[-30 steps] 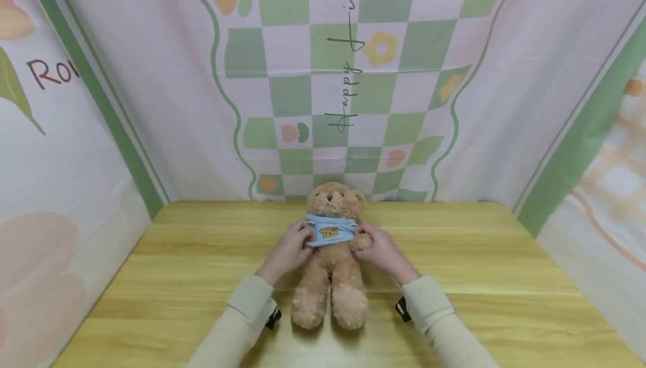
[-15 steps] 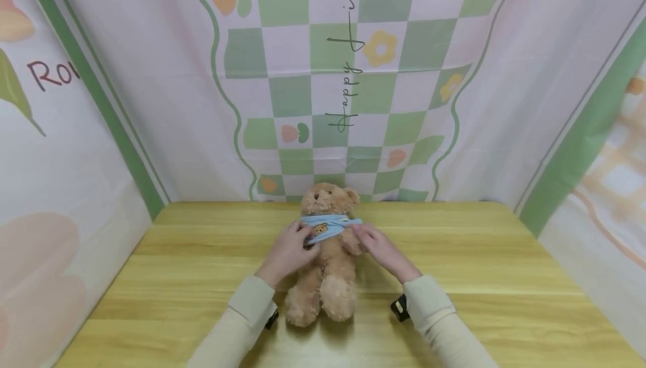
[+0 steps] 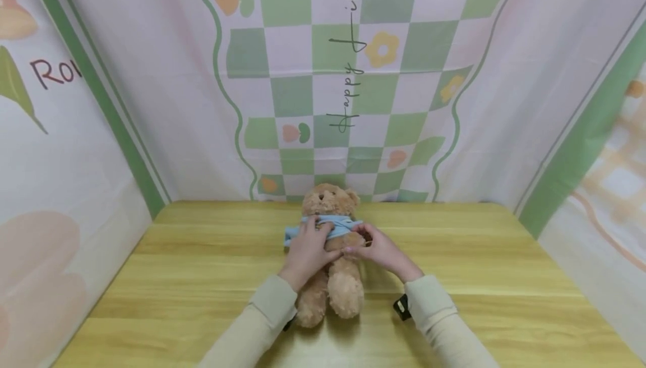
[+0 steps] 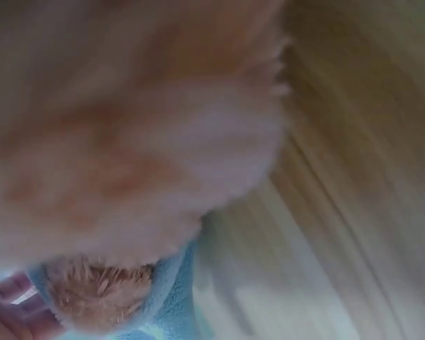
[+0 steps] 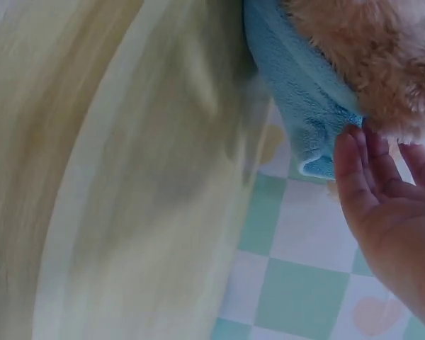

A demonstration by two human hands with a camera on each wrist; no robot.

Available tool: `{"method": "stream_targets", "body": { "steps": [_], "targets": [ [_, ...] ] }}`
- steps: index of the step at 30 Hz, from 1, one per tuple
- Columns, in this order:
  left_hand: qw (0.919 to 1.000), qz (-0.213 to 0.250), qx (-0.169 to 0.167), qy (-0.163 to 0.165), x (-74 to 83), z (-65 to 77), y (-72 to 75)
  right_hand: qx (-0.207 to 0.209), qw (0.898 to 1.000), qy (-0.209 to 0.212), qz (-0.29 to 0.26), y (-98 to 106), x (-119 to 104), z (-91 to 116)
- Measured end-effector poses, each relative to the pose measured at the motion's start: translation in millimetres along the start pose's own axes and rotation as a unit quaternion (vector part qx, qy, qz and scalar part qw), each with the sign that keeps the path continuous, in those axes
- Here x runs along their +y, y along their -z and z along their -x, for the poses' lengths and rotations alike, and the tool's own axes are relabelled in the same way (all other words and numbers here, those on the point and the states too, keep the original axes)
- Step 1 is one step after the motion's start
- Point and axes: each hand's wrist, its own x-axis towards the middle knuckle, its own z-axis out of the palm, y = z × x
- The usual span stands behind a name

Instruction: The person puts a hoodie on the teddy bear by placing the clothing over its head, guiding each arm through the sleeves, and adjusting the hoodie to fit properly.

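I'm judging the job part-way: the blue shirt (image 3: 344, 226) is covering the chest of the teddy bear (image 3: 336, 243), but it's sitting bunched above the belly, leaving its hem unsettled. The teddy bear is pointing its head toward twelve o'clock and feet toward six on the wooden table (image 3: 454, 256). The right hand (image 3: 377, 248), at four, is curling thumb and fingers round a paw (image 3: 355, 239). The left hand (image 3: 309, 252), at eight, is lying half-bent across the shirt; its wrist view is blurred, so I can't tell whether it's pinching. Soft, towel-like fabric is meeting shaggy plush.
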Motion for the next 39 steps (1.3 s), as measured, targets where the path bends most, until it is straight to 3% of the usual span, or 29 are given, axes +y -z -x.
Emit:
{"method": "stream_targets", "body": {
  "steps": [8,13,19,26,30,34,39],
  "targets": [
    [0.9992,-0.038,0.009,0.009,12.3,-0.5,-2.2,0.038,0.999,0.014,0.012,-5.3,7.1,-1.6],
    [0.998,-0.057,0.027,0.0,11.4,-0.2,-4.5,0.056,0.998,0.006,0.026,-7.2,7.5,-2.5],
    [0.996,-0.086,0.023,-0.012,10.6,-0.5,-5.6,0.032,0.999,-0.021,0.027,-3.9,5.5,-1.9],
    [0.9913,-0.117,0.055,-0.026,14.6,0.6,-4.8,0.04,0.999,0.007,0.009,-6.7,9.2,0.0],
    [0.9932,-0.093,0.064,-0.027,13.6,0.7,-4.0,0.078,0.994,0.056,0.046,-11.7,8.6,0.8],
    [0.9959,-0.075,0.033,-0.037,8.9,1.3,-2.5,0.128,0.986,0.079,0.075,-16.5,5.8,3.2],
    [0.9973,-0.049,-0.022,-0.05,0.5,3.8,-2.4,0.158,0.977,0.079,0.117,-18.7,2.4,7.3]
  ]
}}
